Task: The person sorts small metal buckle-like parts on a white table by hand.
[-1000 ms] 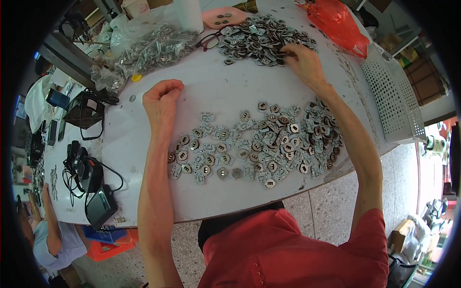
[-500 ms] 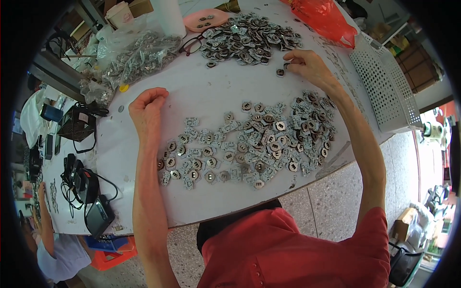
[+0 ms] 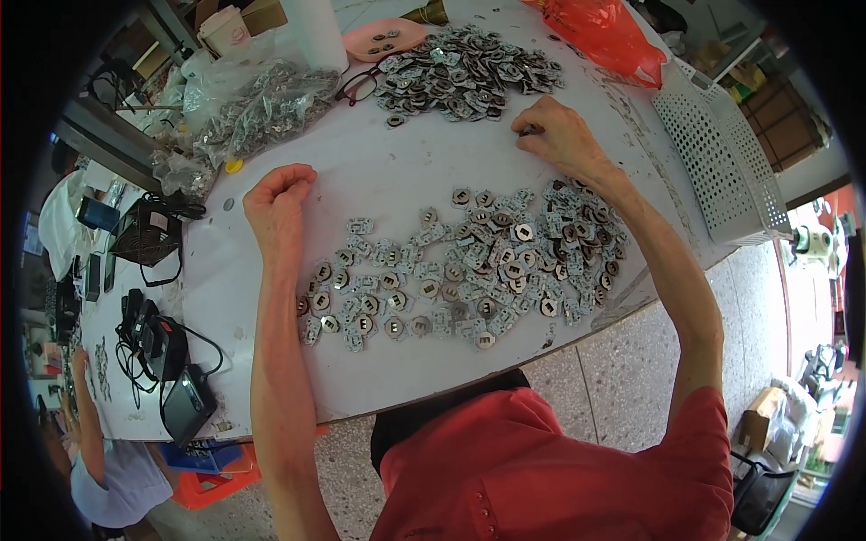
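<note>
My left hand (image 3: 280, 191) rests on the white table, its fingers curled closed; whatever they may hold is hidden. Below the far pile, my right hand (image 3: 561, 140) pinches a small dark round electronic part (image 3: 530, 131) at its fingertips. A far pile (image 3: 469, 72) of similar small metal parts lies past the right hand. Nearer to me spreads another heap (image 3: 514, 257) of these parts, round discs on little pale grey boards, loosely scattered toward my left forearm.
Left: bagged metal parts (image 3: 262, 108), black power adapters (image 3: 162, 347). Back: eyeglasses (image 3: 359, 87), a pink dish (image 3: 383, 36) with several parts. Right: a red plastic bag (image 3: 609, 41), a white perforated basket (image 3: 722, 162). Another person (image 3: 117, 478) works at far left.
The right hand has shifted slightly left. Two parts visible by its fingertips before are now mostly covered by the fingers, one still showing. My left hand has stayed in place.
</note>
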`<state>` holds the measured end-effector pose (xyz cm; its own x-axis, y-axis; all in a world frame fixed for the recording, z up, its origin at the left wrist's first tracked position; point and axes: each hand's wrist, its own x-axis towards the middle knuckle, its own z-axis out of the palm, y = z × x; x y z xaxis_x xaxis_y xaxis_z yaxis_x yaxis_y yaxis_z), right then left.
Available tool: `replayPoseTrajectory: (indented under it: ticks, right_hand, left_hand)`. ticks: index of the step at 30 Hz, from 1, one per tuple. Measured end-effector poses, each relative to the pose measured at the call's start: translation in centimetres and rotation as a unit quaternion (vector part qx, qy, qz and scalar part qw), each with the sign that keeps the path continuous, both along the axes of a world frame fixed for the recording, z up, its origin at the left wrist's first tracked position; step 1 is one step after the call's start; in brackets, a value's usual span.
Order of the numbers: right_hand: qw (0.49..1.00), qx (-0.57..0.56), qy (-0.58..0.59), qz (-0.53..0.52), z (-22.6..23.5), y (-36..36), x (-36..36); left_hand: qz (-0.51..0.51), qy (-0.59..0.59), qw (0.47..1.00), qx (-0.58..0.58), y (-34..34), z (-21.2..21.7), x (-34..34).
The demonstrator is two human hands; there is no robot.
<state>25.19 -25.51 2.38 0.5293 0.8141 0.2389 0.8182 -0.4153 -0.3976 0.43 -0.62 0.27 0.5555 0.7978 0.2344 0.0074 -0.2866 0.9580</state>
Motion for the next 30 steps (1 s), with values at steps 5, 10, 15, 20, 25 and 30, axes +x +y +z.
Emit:
replayPoseTrajectory:
  ticks: [5, 10, 15, 20, 25, 30]
  right_hand:
    - [0.996, -0.051, 0.066, -0.003, 2.1, -0.8, -4.0]
    - [0.997, 0.04, -0.051, 0.032, 2.0, -0.7, -3.4]
    - [0.997, -0.046, -0.063, 0.012, 0.7, -1.3, -2.0]
    - [0.987, -0.129, 0.092, 0.038, 3.2, -0.1, -5.0]
    - [0.995, 0.079, -0.02, -0.056, -0.1, 3.5, 0.0]
    - [0.995, 0.064, -0.043, -0.067, -1.4, 4.3, 1.5]
  left_hand:
    - [-0.005, -0.006, 1.0, -0.001, 0.3, -0.3, -0.2]
    - [0.006, -0.005, 1.0, -0.005, 0.2, -0.1, -0.3]
    - [-0.001, 0.0, 1.0, 0.003, 0.4, -0.4, 0.3]
    - [0.01, 0.002, 1.0, -0.001, 0.4, -0.2, -0.5]
    - [0.006, 0.007, 1.0, -0.001, 0.2, -0.3, 0.3]
    - [-0.004, -0.015, 1.0, -0.01, 0.4, -0.4, -0.1]
